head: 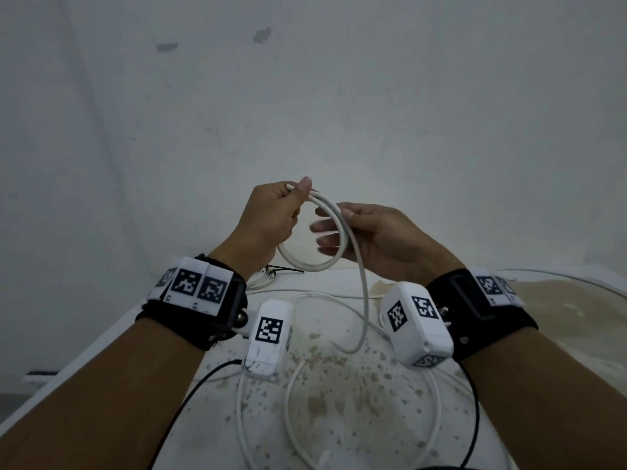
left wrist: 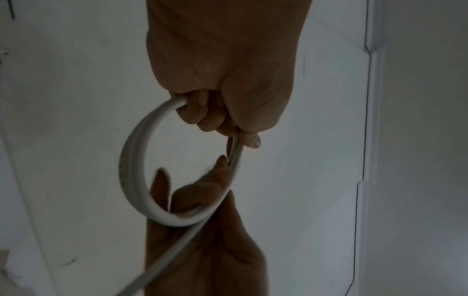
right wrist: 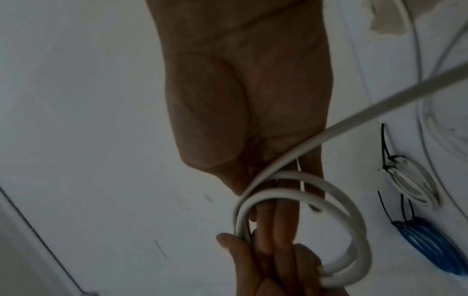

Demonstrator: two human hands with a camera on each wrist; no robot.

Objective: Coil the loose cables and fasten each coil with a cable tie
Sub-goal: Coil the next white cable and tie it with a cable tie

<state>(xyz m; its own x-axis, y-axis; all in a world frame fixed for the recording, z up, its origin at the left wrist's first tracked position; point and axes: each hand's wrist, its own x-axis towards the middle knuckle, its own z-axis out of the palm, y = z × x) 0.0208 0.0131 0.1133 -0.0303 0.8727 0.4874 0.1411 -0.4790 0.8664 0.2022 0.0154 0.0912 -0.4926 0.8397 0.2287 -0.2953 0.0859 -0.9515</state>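
Head view first: the left hand point(head: 271, 218) has its fingers point(head: 303, 188) curled and clamped on the top of a small coil of thick white round cable point(head: 317, 262), held up in the air above a white, stained surface point(head: 339, 385). The right hand point(head: 383, 239) meets the coil from the other side, thumb on the strand and fingers only loosely bent behind it. From there the loose cable tail point(head: 363, 300) hangs down to the surface, where more white cable loops lie with a thin black cable point(head: 190, 395). Square black-and-white coded markers sit on both wristbands and camera housings; no readable words or brand show.

Left wrist view: the left hand point(left wrist: 222, 80) is closed on the coil point(left wrist: 134, 160), which has about two turns, with the right hand's fingers point(left wrist: 220, 168) reaching through the ring.

Right wrist view: the right hand point(right wrist: 243, 100) guides the strand across its palm into the coil point(right wrist: 341, 210); its fingers are nearly straight, so I judge it a light guide, not a firm grip. On the surface beyond lie a tied white cable bundle point(right wrist: 410, 184) and a tied blue cable bundle point(right wrist: 435, 244), both fastened with black cable ties point(right wrist: 385, 148).

Likely risks: the stiff turns could spring open if the left grip slackens, and the hanging tail could snag the loops below, pulling uneven turns.
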